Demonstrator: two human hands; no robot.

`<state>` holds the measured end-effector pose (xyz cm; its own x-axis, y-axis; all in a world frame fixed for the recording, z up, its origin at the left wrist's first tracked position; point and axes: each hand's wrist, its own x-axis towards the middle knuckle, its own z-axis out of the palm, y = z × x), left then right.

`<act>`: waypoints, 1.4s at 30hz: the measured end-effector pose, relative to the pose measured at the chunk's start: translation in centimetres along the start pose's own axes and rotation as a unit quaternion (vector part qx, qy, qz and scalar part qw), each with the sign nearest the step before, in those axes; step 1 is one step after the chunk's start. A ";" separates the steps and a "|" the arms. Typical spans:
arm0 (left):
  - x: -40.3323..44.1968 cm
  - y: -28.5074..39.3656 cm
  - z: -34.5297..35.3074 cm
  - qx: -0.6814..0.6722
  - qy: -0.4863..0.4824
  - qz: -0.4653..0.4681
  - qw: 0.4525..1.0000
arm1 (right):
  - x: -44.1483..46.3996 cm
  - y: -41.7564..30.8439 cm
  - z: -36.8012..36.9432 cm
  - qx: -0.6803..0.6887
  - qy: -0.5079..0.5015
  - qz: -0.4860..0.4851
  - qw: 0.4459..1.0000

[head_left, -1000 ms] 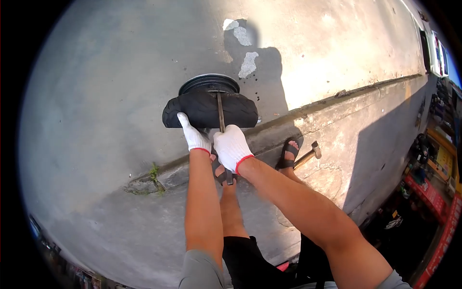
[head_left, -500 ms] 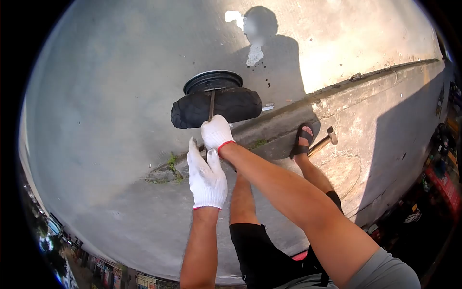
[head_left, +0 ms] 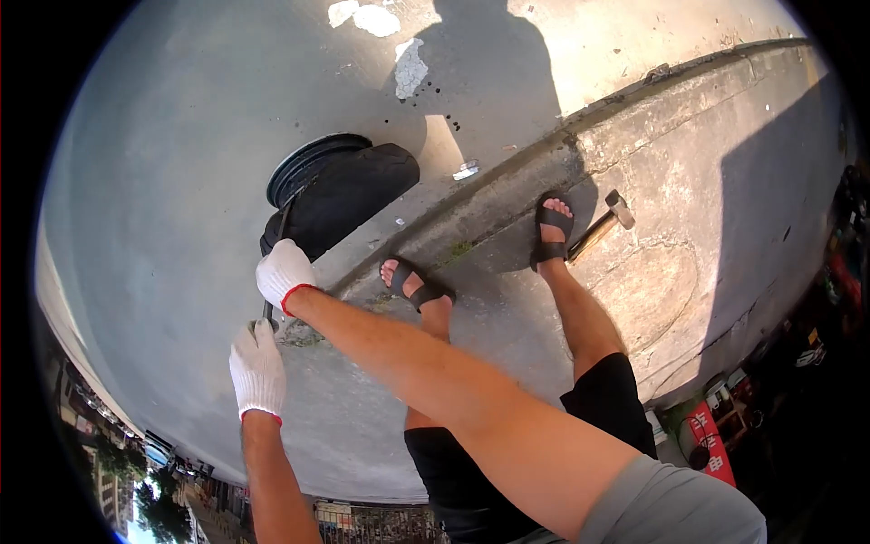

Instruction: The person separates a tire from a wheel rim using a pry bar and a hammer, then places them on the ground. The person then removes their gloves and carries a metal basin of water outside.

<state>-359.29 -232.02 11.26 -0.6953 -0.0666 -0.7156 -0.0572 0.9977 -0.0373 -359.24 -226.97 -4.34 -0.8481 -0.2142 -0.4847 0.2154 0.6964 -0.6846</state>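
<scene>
A black tire [head_left: 358, 195] sits partly off a dark wheel rim [head_left: 317, 161] on the concrete. A metal tire lever [head_left: 286, 218] runs from between tire and rim toward me. My right hand [head_left: 285, 272], in a white knit glove with a red cuff, is wrapped round the lever's shaft close to the tire. Below it, my left hand [head_left: 257, 374], gloved the same way, closes at the lever's lower end; its fingers are partly hidden. The lever's dark end shows between the two hands.
A hammer [head_left: 602, 227] with a wooden handle lies beside my right sandal [head_left: 554, 222]. My left sandal [head_left: 417, 283] is near a raised concrete edge [head_left: 507, 204]. Pale patches [head_left: 376, 20] mark the ground, and a red sign [head_left: 710, 444] is at lower right.
The lever and both hands have swung left, and the wheel has turned and shifted left in view. My left hand has gone from open beside the lever to its lower end.
</scene>
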 end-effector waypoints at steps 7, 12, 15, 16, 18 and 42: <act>0.6 2.2 1.6 -0.128 -0.065 -0.103 0.984 | 0.0 1.1 -0.6 0.414 0.093 0.310 0.851; 1.9 3.1 1.7 -0.126 -0.040 -0.088 0.987 | -5.4 9.5 -2.8 0.541 0.055 0.153 0.825; 2.4 2.4 1.5 -0.138 -0.045 -0.092 0.985 | -14.9 20.9 -3.3 0.659 -0.005 0.209 0.723; 2.3 2.3 1.6 -0.135 -0.042 -0.090 0.986 | -18.7 25.7 -2.8 0.648 0.058 0.248 0.718; 2.0 2.0 1.8 -0.129 -0.036 -0.088 0.987 | -26.6 36.0 -0.1 0.462 0.182 0.395 0.773; 4.1 1.1 -0.8 -0.163 -0.056 -0.128 0.977 | -47.4 53.0 21.8 0.274 0.283 0.784 0.481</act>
<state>-362.79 -231.18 8.79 -0.5470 -0.2931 -0.7842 -0.4560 0.8898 -0.0145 -297.05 -194.84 -29.51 0.6006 0.6079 -0.5193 0.7684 -0.6184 0.1647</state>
